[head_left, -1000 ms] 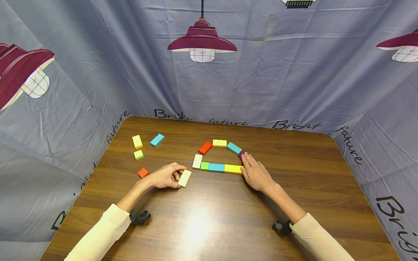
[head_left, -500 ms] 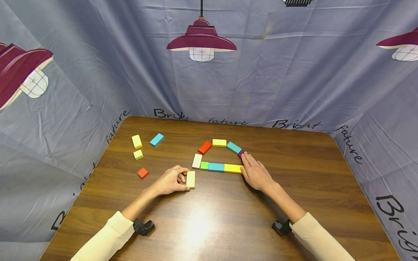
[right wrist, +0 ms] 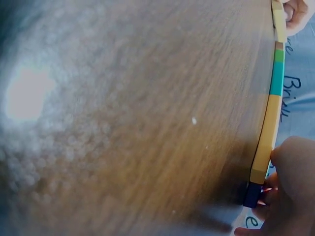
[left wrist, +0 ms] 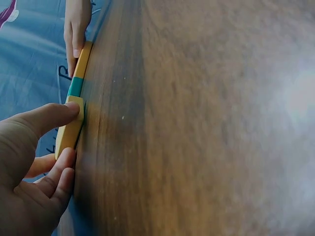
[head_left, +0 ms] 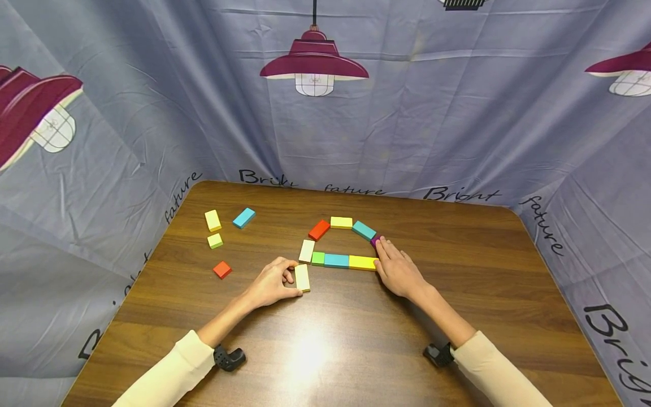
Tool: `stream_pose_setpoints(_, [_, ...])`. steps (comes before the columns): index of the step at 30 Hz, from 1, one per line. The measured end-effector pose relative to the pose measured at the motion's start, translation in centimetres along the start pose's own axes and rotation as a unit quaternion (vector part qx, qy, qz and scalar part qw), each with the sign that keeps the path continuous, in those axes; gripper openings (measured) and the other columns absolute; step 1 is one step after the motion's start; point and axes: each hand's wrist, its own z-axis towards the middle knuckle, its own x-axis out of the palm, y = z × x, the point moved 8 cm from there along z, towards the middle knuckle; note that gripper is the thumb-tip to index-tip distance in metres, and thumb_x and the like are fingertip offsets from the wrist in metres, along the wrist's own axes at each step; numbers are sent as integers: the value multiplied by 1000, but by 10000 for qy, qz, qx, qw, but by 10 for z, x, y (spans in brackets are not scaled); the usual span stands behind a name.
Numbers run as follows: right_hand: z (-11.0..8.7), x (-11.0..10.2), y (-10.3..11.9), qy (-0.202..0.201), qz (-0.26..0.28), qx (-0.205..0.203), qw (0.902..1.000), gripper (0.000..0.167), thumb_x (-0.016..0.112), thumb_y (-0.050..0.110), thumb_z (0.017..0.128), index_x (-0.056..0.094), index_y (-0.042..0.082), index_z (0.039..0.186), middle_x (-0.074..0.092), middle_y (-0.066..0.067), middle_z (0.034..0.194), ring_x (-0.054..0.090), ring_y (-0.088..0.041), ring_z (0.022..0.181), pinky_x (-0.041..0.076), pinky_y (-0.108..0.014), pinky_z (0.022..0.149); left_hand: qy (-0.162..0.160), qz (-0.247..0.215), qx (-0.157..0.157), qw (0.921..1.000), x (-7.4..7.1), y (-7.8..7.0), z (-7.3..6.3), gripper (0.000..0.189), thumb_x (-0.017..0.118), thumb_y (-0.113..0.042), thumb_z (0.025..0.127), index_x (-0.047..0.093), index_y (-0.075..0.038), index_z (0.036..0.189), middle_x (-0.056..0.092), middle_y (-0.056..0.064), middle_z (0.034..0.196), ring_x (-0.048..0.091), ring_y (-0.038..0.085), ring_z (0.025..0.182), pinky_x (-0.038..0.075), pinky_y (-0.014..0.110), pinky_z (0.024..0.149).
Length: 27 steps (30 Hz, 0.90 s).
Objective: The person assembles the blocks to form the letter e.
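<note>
My left hand (head_left: 272, 284) pinches a pale yellow block (head_left: 302, 278) by its ends, thumb at the near end. The held block lies close below a cream block (head_left: 307, 251), left of a green block (head_left: 317, 258). Rightward from the green one run a blue block (head_left: 337, 260) and a yellow block (head_left: 362, 263). My right hand (head_left: 399, 271) rests with extended fingers over the yellow block's right end and a purple block (head_left: 375, 241), partly hiding both. In the right wrist view, a dark purple block (right wrist: 252, 194) shows beside the fingers.
A red block (head_left: 319, 230), another yellow block (head_left: 341, 223) and a teal block (head_left: 364, 230) curve behind the row. Loose on the left lie a yellow block (head_left: 213, 221), blue block (head_left: 244, 218), small lime block (head_left: 215, 241) and small red block (head_left: 222, 269) on the wooden table (head_left: 458, 237).
My left hand has carried the pale yellow block rightward to just below the cream block and turned it from slanted right to slightly slanted left. The right hand has stayed in place.
</note>
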Motion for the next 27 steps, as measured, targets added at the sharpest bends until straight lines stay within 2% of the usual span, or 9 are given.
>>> stream_pose_setpoints(13, [0, -2, 1, -139, 6, -51, 9999, 57, 43, 24, 107, 30, -10, 151, 26, -26, 157, 28, -41, 143, 27, -63, 109, -227, 146, 49, 9996, 2, -3, 2, 59, 91, -16, 71, 63, 4, 118, 55, 3, 96, 54, 8, 76, 47, 26, 72])
stream_pose_setpoints(27, [0, 2, -1, 43, -7, 5, 10000, 58, 38, 27, 108, 26, -8, 153, 22, -25, 159, 24, -40, 145, 24, -62, 111, -394, 98, -55, 9992, 7, -2, 2, 60, 90, -16, 72, 62, 5, 120, 53, 3, 95, 51, 11, 78, 45, 27, 70])
